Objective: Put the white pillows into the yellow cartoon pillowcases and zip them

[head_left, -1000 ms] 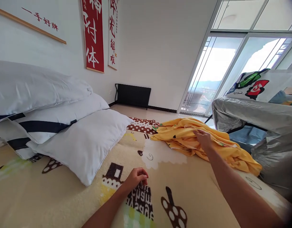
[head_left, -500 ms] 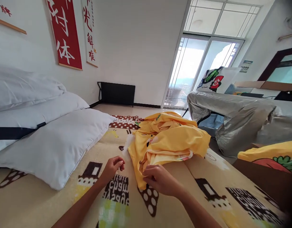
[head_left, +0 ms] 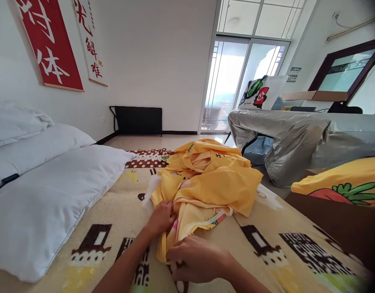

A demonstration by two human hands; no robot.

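From the head view, here's the yellow cloth (head_left: 218,187), heaped on the patterned blanket (head_left: 114,211) right of the white pillow (head_left: 62,195), and both hands are on it! The left hand (head_left: 161,218) has its grip pinched into a fold; the right hand (head_left: 198,258) has its grip closed on the near edge. Trouble here? The layers could slide apart if only one is caught, and with fingertips buried, it's hard to say how many are. The frayed edge (head_left: 206,230) might unravel under a hard tug, and the loose heap could drag along. Compared with half a second ago, the left hand, then empty above the blanket, now grasps cloth; the right remains at the near edge.
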